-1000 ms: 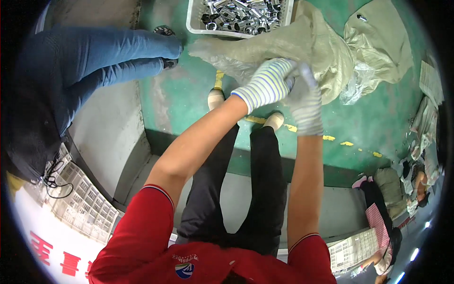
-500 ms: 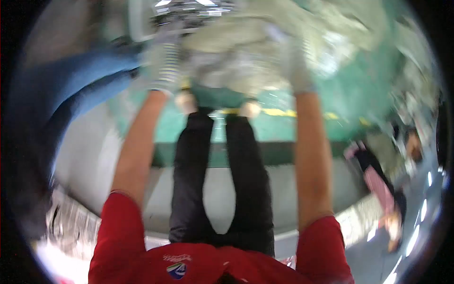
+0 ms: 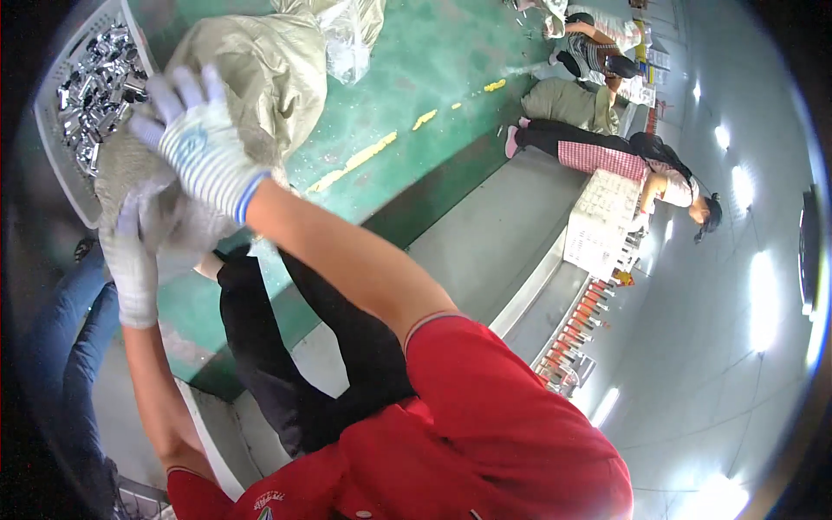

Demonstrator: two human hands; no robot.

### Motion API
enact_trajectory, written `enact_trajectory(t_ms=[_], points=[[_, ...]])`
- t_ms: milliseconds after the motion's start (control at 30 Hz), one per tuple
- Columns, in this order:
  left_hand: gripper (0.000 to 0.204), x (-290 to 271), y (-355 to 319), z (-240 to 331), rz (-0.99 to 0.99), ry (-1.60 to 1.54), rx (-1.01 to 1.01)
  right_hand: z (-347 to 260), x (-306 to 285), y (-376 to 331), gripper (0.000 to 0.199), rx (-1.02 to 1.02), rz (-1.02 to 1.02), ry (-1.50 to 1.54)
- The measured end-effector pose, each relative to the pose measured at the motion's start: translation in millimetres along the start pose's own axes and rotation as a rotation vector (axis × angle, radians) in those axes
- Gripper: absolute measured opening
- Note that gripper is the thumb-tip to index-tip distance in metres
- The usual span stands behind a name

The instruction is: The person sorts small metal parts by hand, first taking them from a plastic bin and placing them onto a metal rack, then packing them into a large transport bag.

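Green-painted floor (image 3: 416,78) with a broken yellow line ran under everything, grey concrete beside it; at the far left a white plastic basket (image 3: 65,165) of shiny metal parts (image 3: 95,78) lay just beyond the fingertips; a leg in blue jeans (image 3: 61,347) belonging to someone else stood below it. Next came the left hand (image 3: 134,269) in a white knit glove, its fingers pressed into the lower folds of a pale woven sack (image 3: 260,69), though how tightly they closed I could not tell; the right hand (image 3: 204,147), in a striped glove with a blue cuff, lay above it with fingers spread flat on the sack's bulging side; the sack sat under and between both sets of fingers, its mouth seemingly toward the basket. Clear plastic bags (image 3: 351,35) lay beyond the sack; further right two seated people (image 3: 624,156) worked by trays. The step looked like handling the sack at the basket; the next move would call for a firm two-handed hold on the cloth.
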State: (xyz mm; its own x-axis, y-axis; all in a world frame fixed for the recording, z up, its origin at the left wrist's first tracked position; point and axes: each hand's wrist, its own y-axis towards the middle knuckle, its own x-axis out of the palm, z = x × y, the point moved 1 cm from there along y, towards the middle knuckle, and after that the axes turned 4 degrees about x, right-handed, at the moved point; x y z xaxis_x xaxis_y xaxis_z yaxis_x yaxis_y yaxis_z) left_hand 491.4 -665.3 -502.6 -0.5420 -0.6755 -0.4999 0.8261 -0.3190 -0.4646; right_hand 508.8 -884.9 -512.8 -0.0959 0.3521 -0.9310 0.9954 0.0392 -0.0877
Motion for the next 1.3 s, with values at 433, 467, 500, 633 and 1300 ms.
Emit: enact_trajectory(t_ms=[433, 467, 500, 633, 1300], points=[[0.075, -93, -338, 255, 0.399, -1.381, -0.762, -52, -197, -35, 0.037, -0.026, -0.098, 0.892], [0.08, -96, -348, 260, 0.294, -1.403, -0.713, -43, -191, -36, 0.04, -0.026, -0.178, 0.94], [0.082, -94, -367, 274, 0.359, -1.424, -0.669, -60, -212, -47, 0.053, -0.007, -0.419, 0.969], [0.082, -104, -433, 329, 0.773, -1.304, -0.643, -81, -257, -56, 0.052, 0.095, -0.937, 1.467], [0.046, -48, -582, 120, 0.819, -1.906, -0.548, -341, -70, -233, 0.083, -0.845, -0.315, 0.132]])
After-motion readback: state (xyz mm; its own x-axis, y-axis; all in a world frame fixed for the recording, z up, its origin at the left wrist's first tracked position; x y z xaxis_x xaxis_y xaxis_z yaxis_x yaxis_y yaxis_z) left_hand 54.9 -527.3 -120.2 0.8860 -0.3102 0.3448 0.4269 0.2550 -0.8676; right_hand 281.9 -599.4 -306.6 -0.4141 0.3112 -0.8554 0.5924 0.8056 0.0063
